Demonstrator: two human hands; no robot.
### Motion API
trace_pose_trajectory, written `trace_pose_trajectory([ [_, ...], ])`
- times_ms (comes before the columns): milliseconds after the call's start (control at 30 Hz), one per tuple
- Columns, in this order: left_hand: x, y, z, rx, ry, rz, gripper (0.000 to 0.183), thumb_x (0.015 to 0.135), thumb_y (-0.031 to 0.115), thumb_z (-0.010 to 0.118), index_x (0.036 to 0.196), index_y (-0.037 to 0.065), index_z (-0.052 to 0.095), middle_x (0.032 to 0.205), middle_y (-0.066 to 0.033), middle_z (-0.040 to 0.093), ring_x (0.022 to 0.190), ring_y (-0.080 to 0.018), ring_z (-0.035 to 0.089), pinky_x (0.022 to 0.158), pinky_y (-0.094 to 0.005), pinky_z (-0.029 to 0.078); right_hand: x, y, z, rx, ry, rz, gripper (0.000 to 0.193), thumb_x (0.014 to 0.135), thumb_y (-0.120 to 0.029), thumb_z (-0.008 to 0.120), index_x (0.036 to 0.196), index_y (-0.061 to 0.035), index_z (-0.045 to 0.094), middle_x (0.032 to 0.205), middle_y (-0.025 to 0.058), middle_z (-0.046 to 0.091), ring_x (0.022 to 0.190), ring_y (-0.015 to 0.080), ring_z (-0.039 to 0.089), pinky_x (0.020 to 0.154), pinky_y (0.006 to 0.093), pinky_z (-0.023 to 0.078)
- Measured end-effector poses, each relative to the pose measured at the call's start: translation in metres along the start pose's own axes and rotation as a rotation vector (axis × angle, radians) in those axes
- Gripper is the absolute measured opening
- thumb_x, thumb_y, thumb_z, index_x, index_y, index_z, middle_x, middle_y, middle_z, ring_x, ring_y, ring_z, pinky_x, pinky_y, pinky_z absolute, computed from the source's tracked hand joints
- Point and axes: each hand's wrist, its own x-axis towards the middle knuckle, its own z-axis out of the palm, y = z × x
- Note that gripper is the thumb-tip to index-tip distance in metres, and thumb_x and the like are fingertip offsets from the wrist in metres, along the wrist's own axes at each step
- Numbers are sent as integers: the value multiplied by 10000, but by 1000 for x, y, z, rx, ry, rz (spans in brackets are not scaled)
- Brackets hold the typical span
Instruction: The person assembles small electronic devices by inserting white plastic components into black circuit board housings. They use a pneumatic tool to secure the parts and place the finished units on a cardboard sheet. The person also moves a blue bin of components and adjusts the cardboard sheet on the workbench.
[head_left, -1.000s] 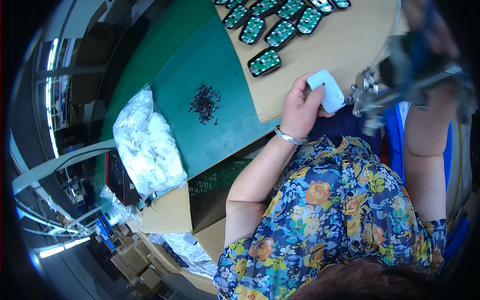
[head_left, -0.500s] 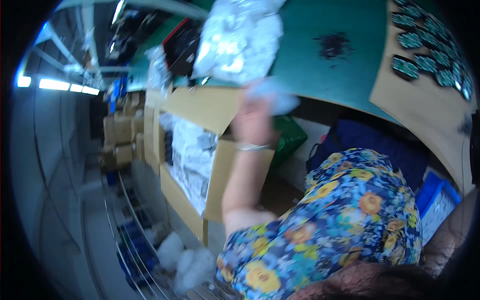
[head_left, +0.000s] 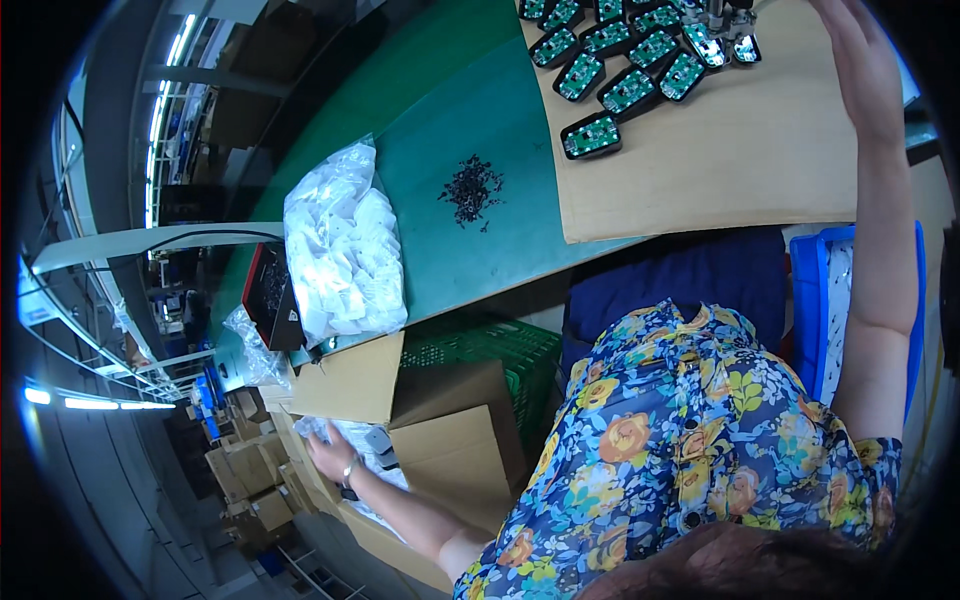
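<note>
My left hand (head_left: 333, 456) is inside an open cardboard carton (head_left: 455, 465) at the lower left, its fingers apart over clear plastic-wrapped contents (head_left: 380, 462). I see nothing gripped in it. My right hand (head_left: 864, 75) reaches to the far right, over the edge of a brown cardboard sheet (head_left: 720, 170). Its fingers look stretched out, though the picture's rim cuts off their tips. Several black casings with green circuit boards (head_left: 628, 92) lie on the sheet, left of that hand. A metal tool head (head_left: 728, 20) stands over the boards at the top.
A clear bag of white pieces (head_left: 345, 250), a black box with a red edge (head_left: 270, 295) and a pile of small black parts (head_left: 471, 190) rest on the green table (head_left: 430, 130). A green crate (head_left: 490, 345) stands below; a blue bin (head_left: 807, 300) is at my right.
My left hand, raised before with a blurred whitish thing, has gone down into the carton. The view has swung right, bringing my right arm and more boards into sight.
</note>
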Motion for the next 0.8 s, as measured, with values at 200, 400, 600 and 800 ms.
trace_pose_trajectory([
  [200,-87,338,-109,-1104,-272,1277,615,680,161,717,1199,-17,439,1171,-199,489,1093,-337,455,933,-393,360,-141,0,11,132,-69,527,224,838,-75,552,1054,-22,523,952,30,552,915,98,513,826,241,409],
  [400,-109,447,-94,-859,-559,1602,634,700,154,685,1216,-66,390,1165,-241,482,1098,-378,442,940,-402,357,-263,-48,-35,3,-28,948,130,818,-93,586,930,-25,583,820,10,575,752,78,538,694,220,438],
  [600,-95,447,-99,-944,-603,1424,539,667,94,708,1136,-27,472,1011,-167,543,923,-278,542,811,-338,436,-341,-47,-143,-543,546,1080,161,840,-143,547,931,-14,582,809,17,584,699,78,519,643,218,420],
  [800,-123,384,-144,-1416,-1195,1112,552,632,-27,695,1108,5,417,992,-148,558,809,-217,599,723,-318,500,-394,36,-208,-1072,377,1114,196,779,-181,584,935,-67,619,848,94,594,748,202,575,689,310,454],
])
